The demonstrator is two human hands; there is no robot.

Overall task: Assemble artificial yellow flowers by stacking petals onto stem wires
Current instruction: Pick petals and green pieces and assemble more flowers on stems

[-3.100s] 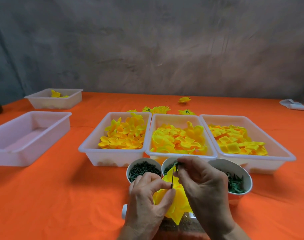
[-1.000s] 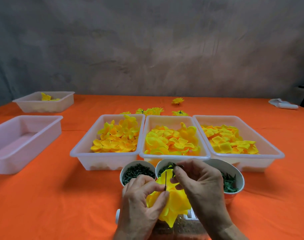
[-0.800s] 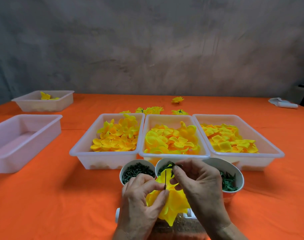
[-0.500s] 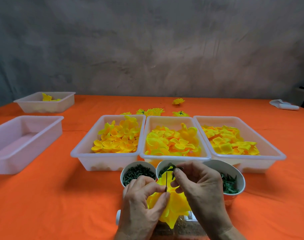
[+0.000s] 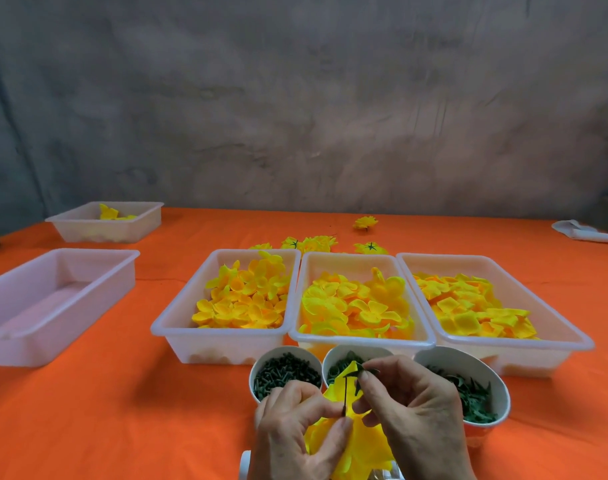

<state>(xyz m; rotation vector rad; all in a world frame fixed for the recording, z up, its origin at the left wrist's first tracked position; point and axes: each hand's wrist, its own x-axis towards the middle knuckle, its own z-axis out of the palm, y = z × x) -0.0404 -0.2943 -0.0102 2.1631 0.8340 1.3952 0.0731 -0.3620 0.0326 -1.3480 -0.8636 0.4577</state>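
Observation:
My left hand (image 5: 295,431) pinches a stack of yellow petals (image 5: 361,441) with a thin dark stem wire (image 5: 345,396) standing up through it. My right hand (image 5: 413,414) pinches a small green leafy piece (image 5: 364,372) at the top of the wire. Both hands are low in the middle of the view, in front of three cups. Three white trays hold yellow petals: left tray (image 5: 171,323), middle tray (image 5: 430,337), right tray (image 5: 586,341).
Three cups of green parts stand before the trays: left cup (image 5: 285,372), middle cup (image 5: 333,362), right cup (image 5: 496,393). An empty tray (image 5: 4,337) and a far tray (image 5: 74,230) sit left. Finished flowers (image 5: 313,242) lie behind the trays. A white object (image 5: 582,232) lies far right.
Both hands stay in place on the flower and wire; the right hand's fingers shift slightly at the wire's top. The camera drifts a little.

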